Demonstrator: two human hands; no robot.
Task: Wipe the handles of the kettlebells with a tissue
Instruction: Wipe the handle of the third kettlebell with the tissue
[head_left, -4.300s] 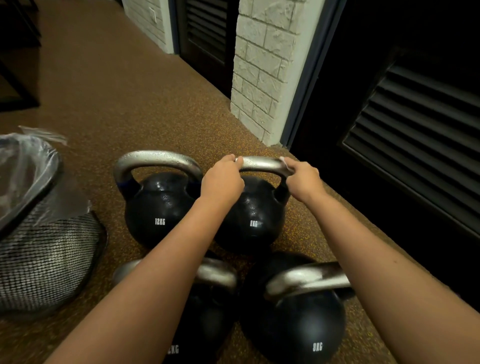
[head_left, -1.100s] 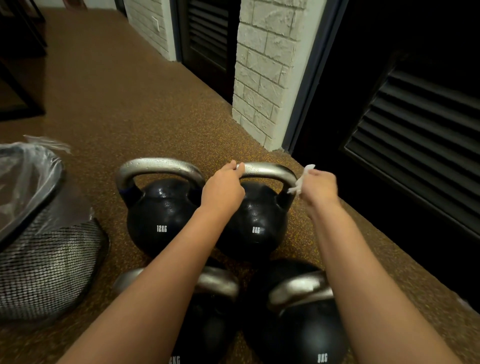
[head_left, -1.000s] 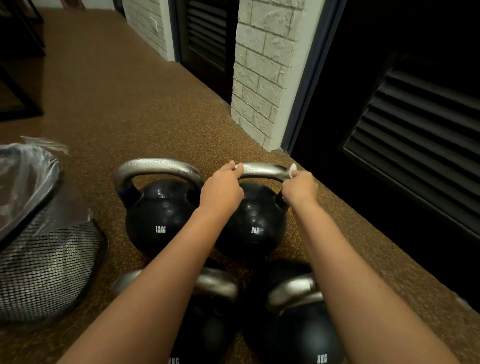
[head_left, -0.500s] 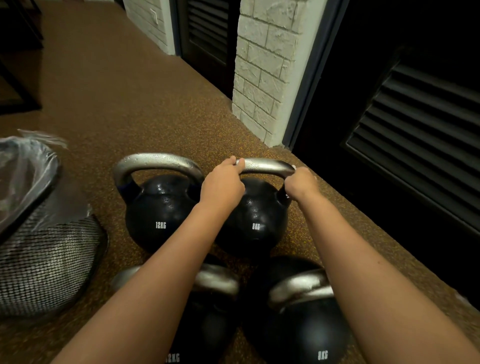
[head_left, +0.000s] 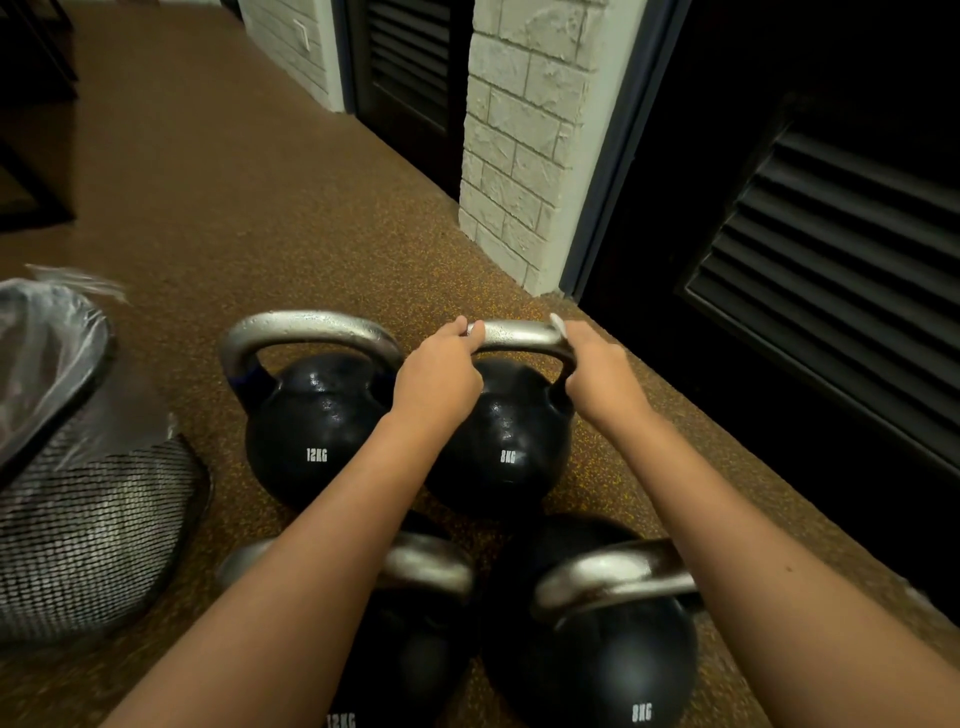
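Several black kettlebells with silver handles stand on the brown floor. My left hand (head_left: 436, 376) grips the left end of the handle (head_left: 519, 332) of the far 8 kg kettlebell (head_left: 506, 441). My right hand (head_left: 597, 371) is curled round that handle's right corner, with a white tissue (head_left: 557, 323) peeking out above the fingers. A 12 kg kettlebell (head_left: 311, 415) stands to the left. Two more kettlebells, a 12 kg (head_left: 415, 639) and an 8 kg (head_left: 602, 644), sit nearer me, partly hidden by my forearms.
A black mesh waste bin (head_left: 88, 525) with a clear plastic liner stands at the left. A white brick pillar (head_left: 524, 135) and dark louvred doors (head_left: 831, 249) line the right side. Brown speckled floor stretches away behind the kettlebells.
About a second ago my right hand was lifted off the handle with the tissue; it came back onto the right corner and has stayed there. My left hand has kept its grip.
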